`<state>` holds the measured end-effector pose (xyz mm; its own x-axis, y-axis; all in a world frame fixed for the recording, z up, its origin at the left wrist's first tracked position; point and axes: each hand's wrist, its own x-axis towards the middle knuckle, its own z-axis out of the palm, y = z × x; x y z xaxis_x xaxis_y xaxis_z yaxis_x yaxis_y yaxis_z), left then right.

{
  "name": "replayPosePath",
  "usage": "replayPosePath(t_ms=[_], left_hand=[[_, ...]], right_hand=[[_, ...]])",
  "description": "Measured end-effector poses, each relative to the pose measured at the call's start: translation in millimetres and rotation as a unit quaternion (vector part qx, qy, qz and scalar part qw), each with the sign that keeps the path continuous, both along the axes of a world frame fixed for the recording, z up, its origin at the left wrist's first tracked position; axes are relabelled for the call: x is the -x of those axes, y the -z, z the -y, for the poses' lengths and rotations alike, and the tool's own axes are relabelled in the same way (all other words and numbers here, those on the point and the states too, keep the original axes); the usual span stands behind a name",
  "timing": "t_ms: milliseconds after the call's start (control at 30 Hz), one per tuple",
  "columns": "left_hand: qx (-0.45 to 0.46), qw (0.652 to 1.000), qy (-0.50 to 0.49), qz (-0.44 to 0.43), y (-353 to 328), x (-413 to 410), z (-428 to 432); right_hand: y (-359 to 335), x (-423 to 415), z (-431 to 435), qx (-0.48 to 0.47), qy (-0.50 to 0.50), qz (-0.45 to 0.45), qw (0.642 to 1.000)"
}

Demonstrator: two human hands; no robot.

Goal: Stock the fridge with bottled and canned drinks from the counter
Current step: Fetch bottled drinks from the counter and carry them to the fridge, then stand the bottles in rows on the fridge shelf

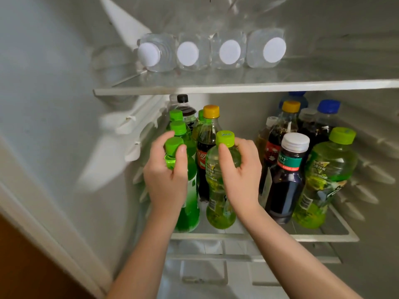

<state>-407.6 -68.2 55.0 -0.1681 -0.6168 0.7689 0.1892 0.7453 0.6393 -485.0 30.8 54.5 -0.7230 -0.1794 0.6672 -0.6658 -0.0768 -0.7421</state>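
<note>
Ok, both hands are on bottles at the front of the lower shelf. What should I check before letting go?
1. Left hand grips the bright green bottle at its neck: ok.
2. Right hand grips the pale green tea bottle under its cap: ok.
3. Both bottles upright: ok.
4. Bases resting on the lower shelf: cannot tell.

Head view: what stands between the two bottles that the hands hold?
A yellow-capped cola bottle, just behind the gap between the bright green bottle and the green tea bottle, as the head view shows.
</note>
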Motion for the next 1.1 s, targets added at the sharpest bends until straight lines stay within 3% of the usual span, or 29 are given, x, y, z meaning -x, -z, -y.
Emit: replayPosePath(t_ms=[433, 633, 767, 867, 967, 1100], left_hand=[[-0.027, 0.998, 0.05, -0.014, 13.9, -5.3, -4.3], [0.115, 0.992, 0.003, -0.054, 41.6, -20.8, -38.5], [0.221, 0.975, -0.013, -0.025, 73.4, -28.9, -82.7], [0.233, 0.971, 0.055, 0.0, 98.9, -36.6, -117.4], [0.174, 0.959, 0.222, 0.039, 131.2, -41.1, -156.9], [0.08, 0.872, 0.421, 0.234, 188.2, -49.5, -220.9]], right_hand=[[16.0, -11.3, -18.6, -0.018, 0.007, 0.012, 1.0], [33.1, -28.4, -69.4, -0.023, 0.045, -0.017, 0.999], [62.8, -46.3, -127.1, -0.058, 0.087, -0.019, 0.994], [91.0, -68.0, -181.7, -0.115, 0.137, 0.018, 0.984], [126.5, -101.0, -242.8, -0.187, 0.188, 0.079, 0.961], [182.6, -164.0, -328.0, -0.3, 0.253, 0.214, 0.895]])
